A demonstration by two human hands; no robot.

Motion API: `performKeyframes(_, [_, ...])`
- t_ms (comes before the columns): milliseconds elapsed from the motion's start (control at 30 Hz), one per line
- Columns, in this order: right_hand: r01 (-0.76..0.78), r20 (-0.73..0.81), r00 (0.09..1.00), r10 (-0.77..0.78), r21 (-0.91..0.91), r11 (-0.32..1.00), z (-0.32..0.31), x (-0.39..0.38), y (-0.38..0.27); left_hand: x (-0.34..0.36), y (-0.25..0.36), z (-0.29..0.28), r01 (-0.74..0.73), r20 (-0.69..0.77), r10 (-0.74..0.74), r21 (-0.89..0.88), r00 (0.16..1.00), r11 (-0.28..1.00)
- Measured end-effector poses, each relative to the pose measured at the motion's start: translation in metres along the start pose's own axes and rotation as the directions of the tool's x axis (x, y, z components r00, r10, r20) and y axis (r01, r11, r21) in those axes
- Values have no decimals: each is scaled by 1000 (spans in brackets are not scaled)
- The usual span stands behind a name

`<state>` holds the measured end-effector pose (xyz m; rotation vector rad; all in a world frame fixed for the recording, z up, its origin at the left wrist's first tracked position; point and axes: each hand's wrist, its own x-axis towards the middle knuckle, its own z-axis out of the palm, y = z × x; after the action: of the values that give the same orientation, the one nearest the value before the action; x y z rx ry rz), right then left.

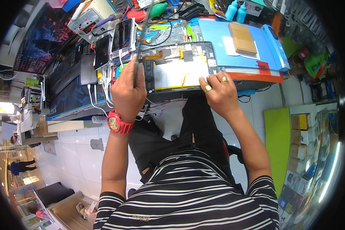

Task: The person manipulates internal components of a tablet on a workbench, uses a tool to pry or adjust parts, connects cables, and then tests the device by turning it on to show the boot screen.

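Note:
An opened tablet (180,71) lies at the near edge of the workbench, its pale battery and inner boards exposed. My left hand (128,88) is closed on a thin dark tablet screen (142,40), raised on its side at the tablet's left and seen edge-on. Beside that panel, an orange ribbon cable (152,56) reaches over the tablet's upper left. My right hand (220,90), with rings on it, has its fingers curled on the tablet's near right corner; the fingertips are partly hidden. A small yellow strip (184,80) lies on the battery.
Phones (122,36) with white cables crowd the left, by a monitor (44,36). Behind the tablet are a screwdriver (185,34) and a green bulb blower (158,10). A cardboard box (242,39) sits on a blue mat (212,36), with light-blue bottles (241,13) farther back.

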<state>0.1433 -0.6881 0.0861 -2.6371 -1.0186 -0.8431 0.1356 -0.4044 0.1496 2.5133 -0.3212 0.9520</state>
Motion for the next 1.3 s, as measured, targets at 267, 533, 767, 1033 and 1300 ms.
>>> performKeyframes(267, [-125,-27,991,133,214,969,-25,13,-20,3,1,16,-217,-37,221,80,975,973])
performKeyframes(533, [-161,-40,984,175,229,960,15,67,-54,7,9,25,-234,-60,242,121,968,965])
performKeyframes(767, [-252,-70,962,263,133,959,43,93,-69,2,9,27,-221,-9,224,138,974,966])
performKeyframes(1033, [-367,-20,923,385,257,894,47,91,-67,-6,14,34,-185,-29,189,118,982,976])
performKeyframes(1300, [-324,31,946,322,133,937,42,88,-64,-8,19,41,-137,-79,146,102,986,985])
